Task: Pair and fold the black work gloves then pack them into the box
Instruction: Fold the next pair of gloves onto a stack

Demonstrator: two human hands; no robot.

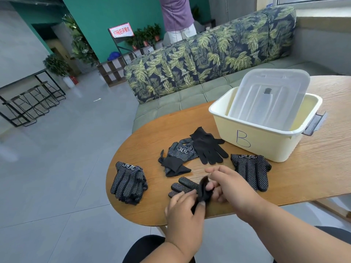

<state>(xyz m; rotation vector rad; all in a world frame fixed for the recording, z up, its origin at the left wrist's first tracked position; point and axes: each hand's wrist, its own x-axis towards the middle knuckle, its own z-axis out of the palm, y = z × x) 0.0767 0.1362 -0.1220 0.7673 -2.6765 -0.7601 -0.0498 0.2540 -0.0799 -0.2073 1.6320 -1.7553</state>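
Seated at an oval wooden table (pixel 284 186), a person works a black glove (pixel 202 192) between both hands near the front edge. Right hand (pixel 226 184) curls its fingers round the cuff end; left hand (pixel 182 209) pinches the lower end between thumb and fingertips. Dotted glove fingers stick out leftward from the grip, so the long axis seems to run left to right, though motion blur hides whether one glove or two is held. Four other lots lie apart on the table: a stack (pixel 130 182) at left, a crumpled glove (pixel 176 158) and a plain glove (pixel 208 146) at centre, and a flat dotted pair (pixel 250 170) just beside the cream box (pixel 262 139). One box, marked B, stands beyond and right of the grip, nearer the right hand, its clear lid (pixel 269 97) propped inside.
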